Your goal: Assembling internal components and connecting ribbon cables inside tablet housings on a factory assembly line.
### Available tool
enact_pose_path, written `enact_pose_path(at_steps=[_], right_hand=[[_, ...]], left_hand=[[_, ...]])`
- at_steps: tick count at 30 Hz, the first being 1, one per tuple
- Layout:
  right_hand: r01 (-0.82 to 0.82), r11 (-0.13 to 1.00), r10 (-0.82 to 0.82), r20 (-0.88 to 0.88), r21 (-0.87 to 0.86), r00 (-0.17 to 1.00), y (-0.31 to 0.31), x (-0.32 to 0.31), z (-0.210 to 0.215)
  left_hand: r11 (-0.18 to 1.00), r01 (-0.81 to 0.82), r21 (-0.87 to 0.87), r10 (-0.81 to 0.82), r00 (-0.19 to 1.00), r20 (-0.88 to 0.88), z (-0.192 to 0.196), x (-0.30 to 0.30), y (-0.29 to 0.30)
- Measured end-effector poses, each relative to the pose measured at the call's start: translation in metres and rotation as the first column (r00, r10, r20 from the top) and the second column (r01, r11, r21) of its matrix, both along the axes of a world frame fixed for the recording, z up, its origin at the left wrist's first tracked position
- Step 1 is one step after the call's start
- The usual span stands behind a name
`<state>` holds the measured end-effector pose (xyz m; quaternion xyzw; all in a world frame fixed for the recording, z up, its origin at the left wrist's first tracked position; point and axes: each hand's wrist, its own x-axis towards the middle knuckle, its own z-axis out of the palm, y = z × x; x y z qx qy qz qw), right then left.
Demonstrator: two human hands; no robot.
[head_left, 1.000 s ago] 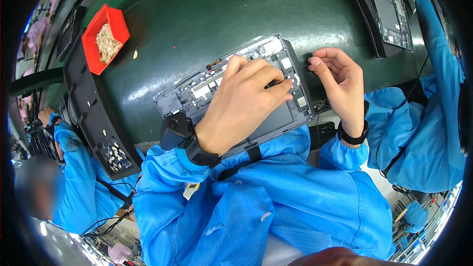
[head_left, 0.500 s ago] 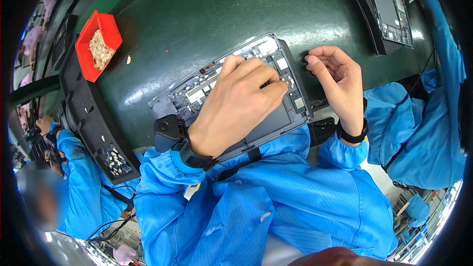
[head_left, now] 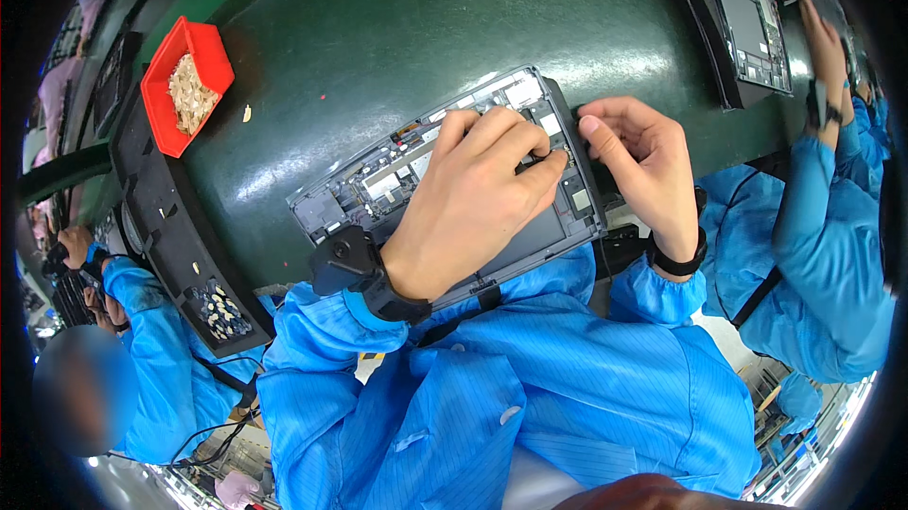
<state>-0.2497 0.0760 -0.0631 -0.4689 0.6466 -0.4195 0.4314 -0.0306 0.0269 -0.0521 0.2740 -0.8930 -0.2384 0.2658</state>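
Note:
An opened laptop base (head_left: 530, 243) lies tilted in front of me, its circuit boards and flat dark panels exposed. My left hand (head_left: 478, 193) reaches across it with bent fingers. Thumb and forefinger meet over the parts near its right side; whatever they pinch is too small or hidden to name. Just off the right edge, my right hand (head_left: 653, 170) is curled, thumb and forefinger tips close together beside the black support (head_left: 565, 105) under the laptop. Anything between those tips cannot be made out. The left hand hides much of the boards.
A red bin (head_left: 216, 61) of small pale pieces stands at the far left, by a long black foam tray (head_left: 184, 245) holding small bits. One pale piece (head_left: 247, 114) lies on the green table (head_left: 397, 28). Another opened laptop (head_left: 738, 14) rests far right. Co-workers sit on both sides.
My left hand has shifted slightly right over the laptop. My right hand's fingertips have come closer to the laptop's edge. The co-worker at right has raised an arm with a dark panel.

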Motion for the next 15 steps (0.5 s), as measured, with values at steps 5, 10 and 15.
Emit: enact_pose_path(at_steps=[5, 10, 15], right_hand=[[-0.112, 0.992, 0.115, -0.055, 0.066, 0.992, -0.002, 0.001, 0.007], [-0.077, 0.997, 0.079, -0.102, 0.02, 0.992, 0.004, 0.009, 0.006], [-0.068, 0.997, 0.078, -0.367, 0.04, 0.927, 0.009, 0.024, 0.015]], left_hand=[[1.0, -0.022, 0.011, 0.022, 1.0, 0.017, -0.001, 0.002, 0.002], [0.998, -0.02, -0.058, 0.03, 0.984, 0.177, 0.013, 0.001, 0.015], [0.993, -0.029, -0.115, 0.072, 0.92, 0.385, 0.015, 0.0, 0.047]])
